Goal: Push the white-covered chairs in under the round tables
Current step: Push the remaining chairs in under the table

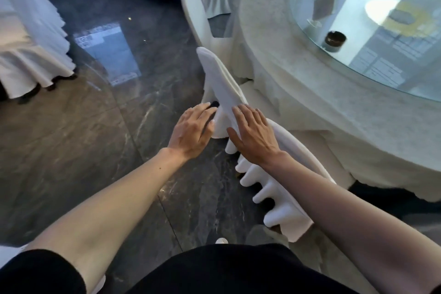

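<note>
Head view, single frame.

We log three white-covered chairs along the left edge of the round desk (298, 74).
- The near chair (281, 207) stands with its pleated skirt toward us and its curved back top just beside the desk's hanging cloth.
- The middle chair (223, 86) stands beyond it, also close to the cloth. We cannot tell how far either seat reaches under the desk.
- The far chair (193, 5) stands at the desk's far-left edge.

Hands:
- The right hand (254, 136) lies palm down at the far end of the near chair's back top. Its fingers (245, 114) are straight and slightly apart, reaching toward the middle chair's cover and curled round nothing.
- The left hand (191, 132) is just left of it, over the floor (83, 155) and palm down, with fingers (200, 112) straight and loosely spread. Whether it touches the middle chair's skirt we cannot tell.

Surroundings:
- The desk carries a white textured cloth and a glass turntable (381, 38) with a small dark dish (335, 40) on its near-left part.
- The floor is dark, glossy stone.
- A second draped desk (28, 59) stands at far left, well apart from the chairs.
- Black clothing fills the near edge of the frame.
</note>
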Available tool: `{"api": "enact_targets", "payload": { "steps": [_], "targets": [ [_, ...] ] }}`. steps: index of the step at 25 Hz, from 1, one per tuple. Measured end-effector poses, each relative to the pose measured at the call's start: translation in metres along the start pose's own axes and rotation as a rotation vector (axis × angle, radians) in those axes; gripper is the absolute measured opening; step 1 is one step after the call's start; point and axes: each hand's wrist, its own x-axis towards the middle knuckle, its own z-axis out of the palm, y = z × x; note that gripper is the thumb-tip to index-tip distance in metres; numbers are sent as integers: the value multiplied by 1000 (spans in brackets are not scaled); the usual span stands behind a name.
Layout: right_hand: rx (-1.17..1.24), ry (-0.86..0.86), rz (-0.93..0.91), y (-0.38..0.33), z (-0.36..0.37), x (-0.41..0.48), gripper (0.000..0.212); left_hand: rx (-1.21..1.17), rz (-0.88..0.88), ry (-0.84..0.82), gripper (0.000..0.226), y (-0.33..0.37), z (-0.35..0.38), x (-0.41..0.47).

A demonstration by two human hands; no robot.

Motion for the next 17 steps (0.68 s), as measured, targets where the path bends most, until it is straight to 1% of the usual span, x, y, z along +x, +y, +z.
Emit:
{"api": "enact_targets", "payload": {
  "steps": [3, 8, 13, 17],
  "targets": [
    [6, 11, -94, -26, 10, 50, 61, 70, -52, 52, 47, -41, -24, 4],
    [12, 28, -207, -44, 35, 134, 59, 139, -137, 122, 46, -102, -45, 33],
    [45, 3, -263, -50, 77, 256, 59, 193, -178, 112, 45, -185, -62, 104],
    [74, 35, -243, -49, 93, 360, 59, 217, -183, 112, 46, -253, -85, 177]
  ]
}}
